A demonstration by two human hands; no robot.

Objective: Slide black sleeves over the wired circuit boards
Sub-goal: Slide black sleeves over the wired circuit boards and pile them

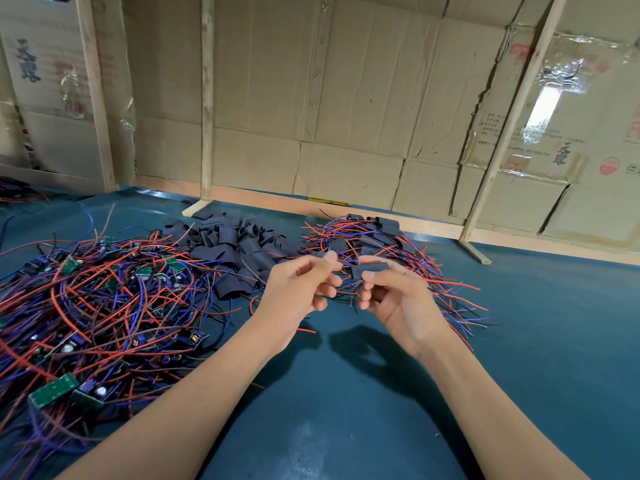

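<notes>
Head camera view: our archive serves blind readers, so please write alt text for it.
Two bare hands meet above a teal table, the right hand pinching a short black sleeve, the left hand pinching something small. Tangled red and blue wired green circuit boards lie left.

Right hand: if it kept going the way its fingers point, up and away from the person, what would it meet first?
Probably the pile of sleeved, wired boards lying just beyond the right hand, which pinches a black sleeve. Depth is hard to judge here.
</notes>
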